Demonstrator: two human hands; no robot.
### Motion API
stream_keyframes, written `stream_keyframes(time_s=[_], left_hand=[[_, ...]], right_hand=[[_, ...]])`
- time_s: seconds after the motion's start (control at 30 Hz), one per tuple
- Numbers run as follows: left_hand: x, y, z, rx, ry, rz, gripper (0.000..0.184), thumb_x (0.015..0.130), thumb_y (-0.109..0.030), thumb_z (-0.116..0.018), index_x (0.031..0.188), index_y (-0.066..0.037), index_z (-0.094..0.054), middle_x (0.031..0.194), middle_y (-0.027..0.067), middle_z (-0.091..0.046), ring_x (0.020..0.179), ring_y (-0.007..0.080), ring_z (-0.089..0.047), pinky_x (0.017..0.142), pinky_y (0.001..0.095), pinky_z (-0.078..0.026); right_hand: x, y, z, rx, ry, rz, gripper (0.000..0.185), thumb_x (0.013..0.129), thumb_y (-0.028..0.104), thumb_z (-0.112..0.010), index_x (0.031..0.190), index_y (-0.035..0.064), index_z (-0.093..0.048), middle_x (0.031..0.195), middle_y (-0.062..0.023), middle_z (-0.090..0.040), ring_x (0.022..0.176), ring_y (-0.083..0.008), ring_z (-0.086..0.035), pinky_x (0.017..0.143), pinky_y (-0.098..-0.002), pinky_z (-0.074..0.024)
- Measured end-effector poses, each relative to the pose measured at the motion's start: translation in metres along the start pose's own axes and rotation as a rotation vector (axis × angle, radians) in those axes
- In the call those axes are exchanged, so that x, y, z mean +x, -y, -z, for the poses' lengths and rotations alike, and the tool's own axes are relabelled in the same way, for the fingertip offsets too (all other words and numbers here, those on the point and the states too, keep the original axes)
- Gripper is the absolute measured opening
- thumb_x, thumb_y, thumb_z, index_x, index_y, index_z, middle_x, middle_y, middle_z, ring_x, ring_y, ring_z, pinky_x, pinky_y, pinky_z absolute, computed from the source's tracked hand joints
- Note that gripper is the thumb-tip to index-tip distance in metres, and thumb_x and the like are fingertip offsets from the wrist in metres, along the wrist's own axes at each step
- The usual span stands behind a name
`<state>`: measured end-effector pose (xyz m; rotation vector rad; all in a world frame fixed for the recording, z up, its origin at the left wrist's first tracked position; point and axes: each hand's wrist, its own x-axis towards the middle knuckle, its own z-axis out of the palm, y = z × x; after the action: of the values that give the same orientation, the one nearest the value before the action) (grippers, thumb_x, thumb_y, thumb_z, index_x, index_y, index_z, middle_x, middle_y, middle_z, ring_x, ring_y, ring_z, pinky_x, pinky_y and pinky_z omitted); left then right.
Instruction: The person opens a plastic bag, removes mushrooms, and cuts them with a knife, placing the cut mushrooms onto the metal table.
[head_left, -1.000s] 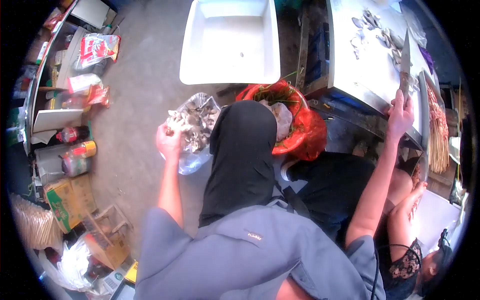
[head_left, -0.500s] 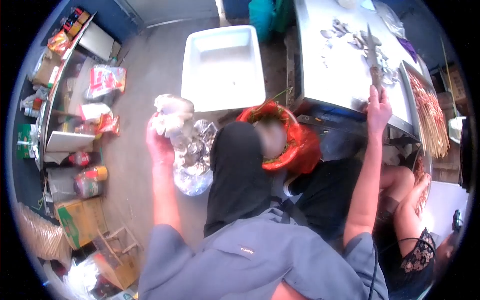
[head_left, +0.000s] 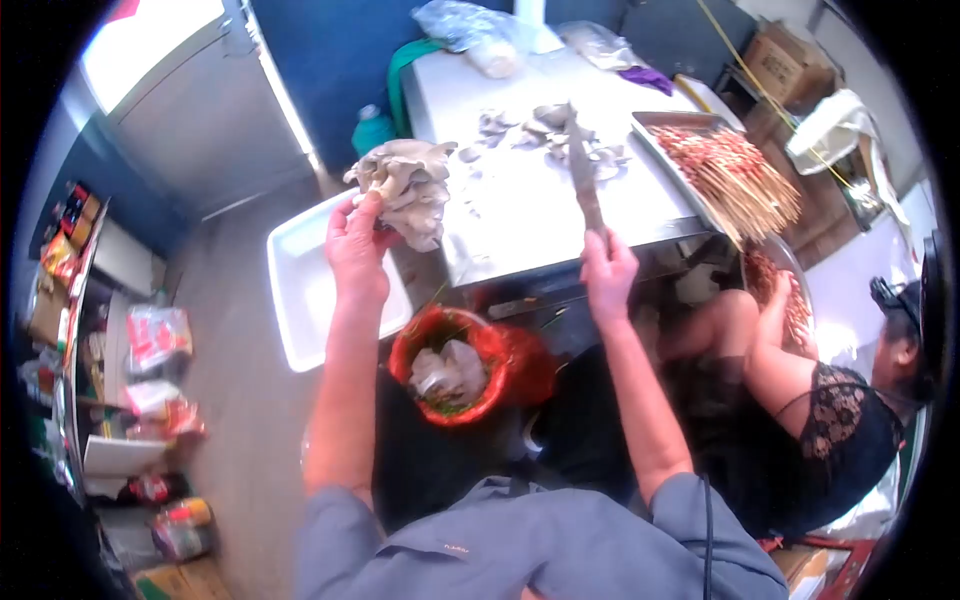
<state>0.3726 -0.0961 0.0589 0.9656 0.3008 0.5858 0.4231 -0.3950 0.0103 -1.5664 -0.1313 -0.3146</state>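
My left hand (head_left: 357,240) grips a large cluster of grey-white mushrooms (head_left: 408,188), raised near the white table's left edge. My right hand (head_left: 608,268) is closed round the handle of a knife (head_left: 581,170), its blade pointing up and away over the table. Beyond and beside the blade, loose mushroom pieces (head_left: 548,132) lie on the white table (head_left: 520,222). Below and between my hands stands a red-lined bucket (head_left: 404,352) holding a pale plastic bag (head_left: 448,372) and some greens.
A white tub (head_left: 292,300) stands on the floor at the left. Trays of skewered meat (head_left: 730,175) occupy the table's right side. A person (head_left: 790,390) sits at the right with hands in a metal bowl (head_left: 811,300). Shelves with packages (head_left: 158,338) line the left.
The mushroom cluster has been lifted from the bag by my left leg up to table height. The knife has moved left with my right hand, and the view has turned toward the table.
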Motion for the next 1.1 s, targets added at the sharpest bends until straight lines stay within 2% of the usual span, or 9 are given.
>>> stream_keyframes(time_s=[0.1, 0.17, 0.23, 0.3, 0.43, 0.5, 0.8, 0.9, 1.1], left_hand=[[0.020, 0.042, -0.030, 0.021, -0.047, 0.030, 0.023, 0.088, -0.019, -0.074, 0.104, -0.012, -0.057, 0.087, 0.0008, -0.061, 0.068, 0.0125, -0.060, 0.057, 0.0310, -0.056], [0.023, 0.066, -0.041, 0.023, -0.014, 0.018, 0.026, 0.088, -0.019, -0.074, 0.105, -0.010, -0.057, 0.088, 0.0005, -0.058, 0.070, 0.0120, -0.058, 0.061, 0.0302, -0.056], [0.024, 0.086, -0.045, 0.208, -0.040, -0.108, 0.039, 0.085, -0.023, -0.076, 0.113, -0.005, -0.055, 0.101, 0.0047, -0.053, 0.086, 0.0160, -0.057, 0.069, 0.0308, -0.054], [0.023, 0.087, -0.045, 0.209, -0.023, -0.130, 0.037, 0.086, -0.024, -0.076, 0.108, -0.002, -0.058, 0.101, 0.0048, -0.049, 0.085, 0.0151, -0.056, 0.071, 0.0301, -0.055], [0.019, 0.067, -0.037, 0.622, 0.093, -0.308, 0.033, 0.079, -0.025, -0.079, 0.091, 0.000, -0.062, 0.091, 0.0064, -0.054, 0.080, 0.0165, -0.056, 0.070, 0.0303, -0.050], [0.011, 0.058, -0.034, 0.884, 0.129, -0.384, 0.033, 0.077, -0.024, -0.079, 0.092, 0.000, -0.063, 0.083, 0.0062, -0.056, 0.076, 0.0179, -0.056, 0.071, 0.0316, -0.048], [0.008, 0.063, -0.029, 0.717, 0.182, -0.438, 0.027, 0.077, -0.013, -0.077, 0.095, 0.000, -0.062, 0.085, 0.0059, -0.057, 0.070, 0.0143, -0.057, 0.066, 0.0291, -0.047], [0.009, 0.067, -0.028, 0.743, 0.180, -0.511, 0.024, 0.080, -0.013, -0.077, 0.095, -0.002, -0.063, 0.078, -0.0002, -0.060, 0.068, 0.0074, -0.055, 0.063, 0.0241, -0.047], [0.007, 0.064, -0.029, 0.801, 0.194, -0.586, 0.023, 0.078, -0.011, -0.077, 0.091, -0.002, -0.061, 0.080, 0.0002, -0.056, 0.066, 0.0081, -0.054, 0.062, 0.0252, -0.047]], right_hand=[[-0.027, 0.006, 0.007, -0.019, 0.014, 0.002, 0.018, 0.094, 0.010, -0.060, 0.108, -0.0004, -0.064, 0.068, 0.0033, -0.055, 0.050, -0.0015, -0.046, 0.044, -0.0185, -0.0355], [-0.047, 0.013, 0.009, -0.050, 0.037, 0.047, 0.021, 0.093, 0.008, -0.060, 0.112, -0.0013, -0.063, 0.069, 0.0031, -0.056, 0.050, -0.0013, -0.046, 0.045, -0.0177, -0.0360], [-0.064, 0.007, 0.012, -0.119, 0.053, 0.114, 0.027, 0.092, 0.007, -0.062, 0.117, -0.0022, -0.062, 0.071, 0.0032, -0.058, 0.052, -0.0012, -0.048, 0.046, -0.0179, -0.0378], [-0.082, -0.001, 0.012, -0.160, 0.086, 0.125, 0.027, 0.091, 0.008, -0.063, 0.117, -0.0019, -0.062, 0.071, 0.0032, -0.058, 0.052, -0.0014, -0.048, 0.046, -0.0185, -0.0387], [-0.111, -0.005, 0.007, -0.180, 0.156, 0.018, 0.031, 0.090, 0.013, -0.068, 0.116, -0.0027, -0.063, 0.073, 0.0016, -0.061, 0.052, -0.0038, -0.051, 0.047, -0.0211, -0.0409], [-0.119, 0.005, 0.006, -0.212, 0.191, -0.051, 0.033, 0.088, 0.016, -0.068, 0.114, -0.0023, -0.063, 0.083, -0.0126, -0.069, 0.073, -0.0151, -0.065, 0.068, -0.0302, -0.0520], [-0.110, 0.028, -0.009, -0.267, 0.192, 0.068, 0.035, 0.089, 0.017, -0.068, 0.118, -0.0006, -0.061, 0.092, -0.0194, -0.070, 0.081, -0.0282, -0.071, 0.072, -0.0341, -0.0539], [-0.108, 0.027, -0.009, -0.282, 0.185, 0.089, 0.036, 0.089, 0.018, -0.067, 0.119, 0.0004, -0.061, 0.092, -0.0198, -0.070, 0.081, -0.0290, -0.071, 0.071, -0.0348, -0.0540], [-0.104, 0.026, -0.011, -0.369, 0.218, 0.135, 0.037, 0.089, 0.019, -0.066, 0.121, 0.0014, -0.059, 0.088, -0.0181, -0.070, 0.077, -0.0299, -0.070, 0.069, -0.0365, -0.0537]])
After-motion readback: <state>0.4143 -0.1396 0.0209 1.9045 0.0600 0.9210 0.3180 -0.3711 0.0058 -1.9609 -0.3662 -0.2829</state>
